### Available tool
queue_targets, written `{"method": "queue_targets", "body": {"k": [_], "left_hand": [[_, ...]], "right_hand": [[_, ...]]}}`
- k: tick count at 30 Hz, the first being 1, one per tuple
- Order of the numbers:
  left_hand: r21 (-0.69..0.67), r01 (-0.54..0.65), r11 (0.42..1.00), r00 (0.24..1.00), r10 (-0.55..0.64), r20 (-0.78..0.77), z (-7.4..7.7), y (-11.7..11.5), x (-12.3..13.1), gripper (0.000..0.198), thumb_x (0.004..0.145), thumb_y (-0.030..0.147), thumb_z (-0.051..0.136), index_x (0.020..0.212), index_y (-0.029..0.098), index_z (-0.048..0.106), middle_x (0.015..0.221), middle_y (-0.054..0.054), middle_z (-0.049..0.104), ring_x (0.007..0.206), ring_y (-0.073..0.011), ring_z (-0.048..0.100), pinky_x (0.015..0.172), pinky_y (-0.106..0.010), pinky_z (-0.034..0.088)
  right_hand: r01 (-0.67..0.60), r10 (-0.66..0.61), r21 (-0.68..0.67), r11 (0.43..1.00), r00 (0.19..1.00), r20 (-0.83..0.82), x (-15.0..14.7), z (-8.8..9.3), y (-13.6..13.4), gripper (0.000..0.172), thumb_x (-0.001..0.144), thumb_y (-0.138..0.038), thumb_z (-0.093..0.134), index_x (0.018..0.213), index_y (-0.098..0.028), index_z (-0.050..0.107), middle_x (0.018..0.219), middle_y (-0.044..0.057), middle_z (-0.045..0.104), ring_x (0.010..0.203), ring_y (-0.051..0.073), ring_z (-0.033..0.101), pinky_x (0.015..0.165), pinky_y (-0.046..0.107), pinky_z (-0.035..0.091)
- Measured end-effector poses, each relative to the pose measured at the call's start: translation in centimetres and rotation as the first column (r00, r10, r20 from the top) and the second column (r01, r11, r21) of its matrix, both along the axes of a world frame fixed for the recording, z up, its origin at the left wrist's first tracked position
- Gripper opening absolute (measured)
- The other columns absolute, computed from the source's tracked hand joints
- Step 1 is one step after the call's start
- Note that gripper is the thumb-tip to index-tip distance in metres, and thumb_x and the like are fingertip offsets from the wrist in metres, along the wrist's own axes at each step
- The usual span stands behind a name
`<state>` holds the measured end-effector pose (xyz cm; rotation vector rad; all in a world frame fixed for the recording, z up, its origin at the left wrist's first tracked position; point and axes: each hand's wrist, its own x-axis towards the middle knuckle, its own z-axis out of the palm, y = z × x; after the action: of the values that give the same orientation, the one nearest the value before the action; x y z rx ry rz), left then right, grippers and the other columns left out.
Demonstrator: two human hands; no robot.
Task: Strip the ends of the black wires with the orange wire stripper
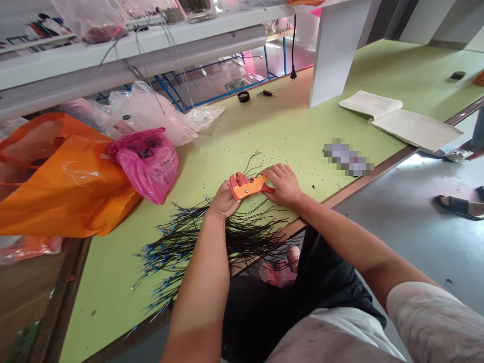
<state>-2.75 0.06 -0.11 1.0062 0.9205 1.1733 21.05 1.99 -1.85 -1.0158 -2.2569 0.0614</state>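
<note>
An orange and red wire stripper (247, 187) is held over the table between my two hands. My right hand (283, 185) is closed around its handle end. My left hand (222, 202) is closed at the red jaw end, its fingers partly hidden behind the tool. Whether a wire sits in the jaws, I cannot make out. Under and beside my left forearm lies a spread bundle of thin black wires (242, 239), many with blue ends toward the left. A few loose black wires stick out behind the tool.
On the green table (212, 166) are small black scraps. An orange bag (68, 176), a pink plastic bag (149, 164) and clear bags stand left. A blurred-out object (348, 157) and an open notebook (401, 118) lie right. A white shelf (227, 22) spans the back; a plug (293, 73) hangs there.
</note>
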Motion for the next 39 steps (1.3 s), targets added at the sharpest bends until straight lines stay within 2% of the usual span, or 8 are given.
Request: {"method": "queue_targets", "body": {"k": [3,6,14,20,28,34,39], "left_hand": [[0.003,0.009,1.000,1.000,-0.009,-0.020,-0.21,0.12,-0.20,0.049,0.061,0.046,0.105,0.087,0.021,0.072,0.086,-0.006,0.072,0.095,-0.0290,0.074,0.098,-0.044,0.063],[0.001,-0.001,1.000,1.000,0.001,-0.020,-0.38,0.18,-0.18,0.049,0.058,0.045,0.106,0.083,0.020,0.072,0.083,-0.005,0.071,0.084,-0.0245,0.070,0.085,-0.039,0.061],[0.006,-0.074,0.997,0.997,0.074,-0.013,-0.77,0.27,0.22,0.050,0.054,0.036,0.108,0.080,0.020,0.069,0.082,-0.004,0.069,0.082,-0.0218,0.063,0.073,-0.033,0.053],[-0.038,-0.050,0.998,0.999,0.050,-0.015,-0.58,0.24,0.07,0.053,0.051,0.036,0.110,0.084,0.018,0.072,0.083,-0.003,0.069,0.073,-0.0167,0.058,0.063,-0.029,0.047],[-0.017,-0.004,1.000,0.999,0.005,0.037,-0.91,0.39,-0.20,0.050,0.056,0.036,0.110,0.085,0.018,0.074,0.087,-0.005,0.072,0.080,-0.0182,0.060,0.067,-0.029,0.049],[0.009,0.017,1.000,0.999,-0.018,0.032,-0.88,0.39,-0.16,0.053,0.058,0.045,0.111,0.083,0.016,0.073,0.086,-0.005,0.070,0.078,-0.0165,0.059,0.062,-0.026,0.048],[0.031,0.066,0.997,0.997,-0.068,0.047,-0.72,0.45,-0.36,0.054,0.057,0.043,0.112,0.083,0.016,0.072,0.083,-0.005,0.069,0.073,-0.0148,0.055,0.057,-0.025,0.044]], "right_hand": [[0.006,-0.006,-0.011,1.000,1.000,0.004,-0.04,-0.01,0.09,0.046,0.107,-0.048,0.061,0.139,-0.017,0.071,0.132,0.019,0.076,0.118,0.036,0.059,0.104,0.051,0.042],[0.011,-0.011,-0.014,1.000,1.000,0.004,-0.11,-0.12,0.17,0.046,0.107,-0.048,0.061,0.140,-0.018,0.070,0.130,0.019,0.076,0.118,0.036,0.058,0.103,0.050,0.041],[0.015,-0.016,-0.052,0.999,1.000,-0.005,-0.21,-0.30,0.18,0.046,0.102,-0.042,0.067,0.141,-0.018,0.070,0.133,0.018,0.076,0.117,0.035,0.059,0.103,0.049,0.042],[0.013,-0.013,-0.062,0.998,1.000,0.000,-0.23,-0.22,0.13,0.047,0.103,-0.045,0.066,0.141,-0.017,0.070,0.133,0.019,0.076,0.116,0.035,0.059,0.102,0.049,0.042],[0.033,-0.032,-0.074,0.997,0.999,0.015,-0.31,-0.11,0.18,0.051,0.107,-0.052,0.061,0.142,-0.016,0.070,0.130,0.019,0.076,0.116,0.035,0.059,0.102,0.049,0.043],[0.043,-0.039,-0.090,0.995,0.998,0.047,-0.43,0.09,0.09,0.054,0.110,-0.055,0.057,0.143,-0.014,0.070,0.132,0.019,0.076,0.116,0.035,0.060,0.103,0.048,0.043],[0.028,-0.024,-0.096,0.995,0.999,0.042,-0.46,0.15,0.12,0.055,0.109,-0.054,0.059,0.144,-0.013,0.069,0.134,0.020,0.076,0.116,0.036,0.060,0.102,0.048,0.042]]}}
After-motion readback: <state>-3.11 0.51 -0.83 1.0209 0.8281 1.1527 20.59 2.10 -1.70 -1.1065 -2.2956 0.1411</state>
